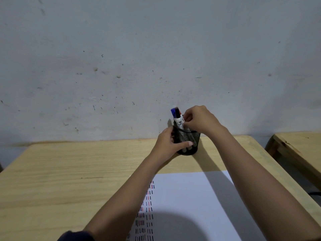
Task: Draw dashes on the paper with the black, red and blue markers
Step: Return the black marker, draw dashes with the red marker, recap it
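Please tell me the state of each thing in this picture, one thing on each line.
pen holder: upright on the table, gripped at its side by the left hand.
blue marker: capped, standing in the holder.
red marker: in the holder, mostly hidden.
paper: flat, columns of dashes at its left side.
left hand: closed round the holder.
right hand: fingers pinched at the markers' tops.
table: carries holder and paper.

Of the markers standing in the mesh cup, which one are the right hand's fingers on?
The red-capped marker, rightmost in the cup; the right hand pinches its barrel, while the blue-capped marker stands free.
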